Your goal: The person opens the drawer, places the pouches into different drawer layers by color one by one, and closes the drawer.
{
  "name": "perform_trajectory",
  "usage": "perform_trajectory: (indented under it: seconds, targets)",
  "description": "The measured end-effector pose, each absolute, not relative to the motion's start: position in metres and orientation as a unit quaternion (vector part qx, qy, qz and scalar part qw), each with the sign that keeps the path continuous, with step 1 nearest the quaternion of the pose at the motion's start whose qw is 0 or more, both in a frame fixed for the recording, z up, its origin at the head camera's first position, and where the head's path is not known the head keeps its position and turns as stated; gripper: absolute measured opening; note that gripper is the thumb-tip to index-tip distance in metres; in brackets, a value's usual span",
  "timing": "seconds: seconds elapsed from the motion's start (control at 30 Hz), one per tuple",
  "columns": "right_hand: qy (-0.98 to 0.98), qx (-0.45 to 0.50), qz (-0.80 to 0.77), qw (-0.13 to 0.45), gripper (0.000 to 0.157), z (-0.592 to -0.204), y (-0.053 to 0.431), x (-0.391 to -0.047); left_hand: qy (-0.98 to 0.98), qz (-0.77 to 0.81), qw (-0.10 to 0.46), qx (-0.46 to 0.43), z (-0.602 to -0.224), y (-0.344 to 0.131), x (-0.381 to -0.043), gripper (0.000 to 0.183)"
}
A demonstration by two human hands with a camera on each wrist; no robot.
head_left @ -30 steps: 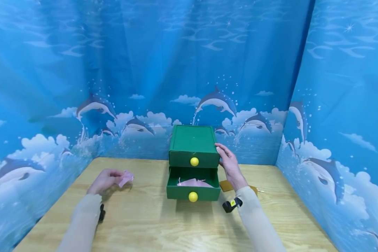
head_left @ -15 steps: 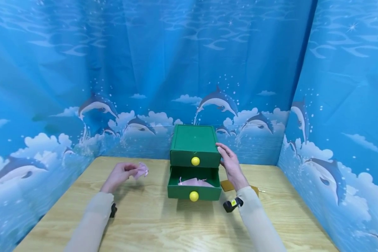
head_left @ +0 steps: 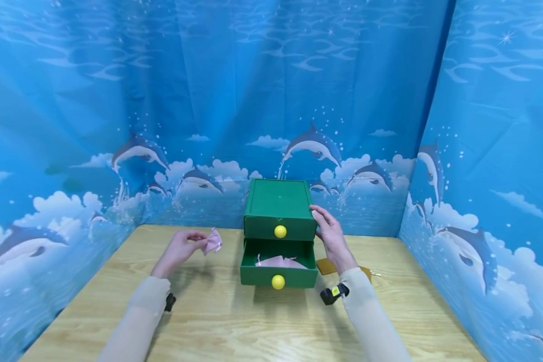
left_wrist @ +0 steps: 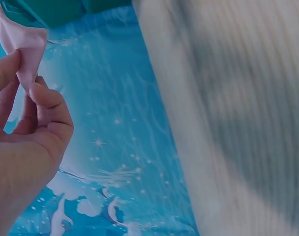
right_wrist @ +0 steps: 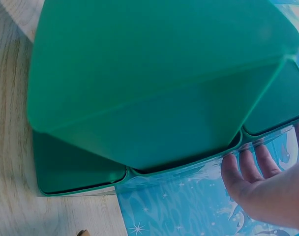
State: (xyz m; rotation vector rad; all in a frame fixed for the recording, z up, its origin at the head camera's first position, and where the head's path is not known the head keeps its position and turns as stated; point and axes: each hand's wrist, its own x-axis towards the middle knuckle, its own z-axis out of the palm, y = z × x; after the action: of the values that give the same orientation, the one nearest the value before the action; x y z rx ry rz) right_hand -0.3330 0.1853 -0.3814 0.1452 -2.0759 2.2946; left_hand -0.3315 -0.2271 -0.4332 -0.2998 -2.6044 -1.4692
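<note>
My left hand (head_left: 180, 250) pinches a small pink drawstring pouch (head_left: 214, 241) between thumb and fingertips, above the table left of a green drawer box (head_left: 279, 197). In the left wrist view the pouch's cloth (left_wrist: 25, 39) hangs out past the fingers. The box has yellow knobs; below its closed top drawer (head_left: 262, 227), a lower drawer (head_left: 258, 276) is pulled out. Pink cloth with a pale cord (head_left: 278, 261) lies inside it. My right hand (head_left: 332, 242) rests against the box's right side, its fingertips (right_wrist: 229, 162) along the edge in the right wrist view.
A mustard-brown flat pouch (head_left: 326, 267) with a light cord lies on the table right of the box, partly behind the right wrist. The wooden table (head_left: 217, 322) is bounded by blue dolphin-print curtains (head_left: 208, 100) at the back and sides.
My left hand has carried the pink pouch rightward and slightly upward, closer to the green box. The right hand and the drawers stay as they were.
</note>
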Motion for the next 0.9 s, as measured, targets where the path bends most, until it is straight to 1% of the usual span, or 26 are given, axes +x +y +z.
perform_trajectory:
  seconds: [0.23,0.47,0.7,0.9]
  targets:
    - [-0.665,0.049,0.746,0.007,0.046,-0.375,0.186,-0.330,-0.870,-0.471,0.086,-0.121,-0.424,-0.216,-0.328,0.018]
    - [-0.665,0.050,0.745,0.020,0.045,-0.381,0.186,-0.333,-0.872,-0.456,0.101,-0.147,-0.416,-0.205,-0.322,0.014]
    - [-0.664,0.050,0.746,0.021,0.045,-0.380,0.185,-0.332,-0.866,-0.464,0.093,-0.160,-0.406,-0.196,-0.316,0.013]
    - [-0.665,0.048,0.745,0.021,0.045,-0.380,0.185,-0.331,-0.843,-0.497,0.078,-0.191,-0.401,-0.194,-0.312,0.013]
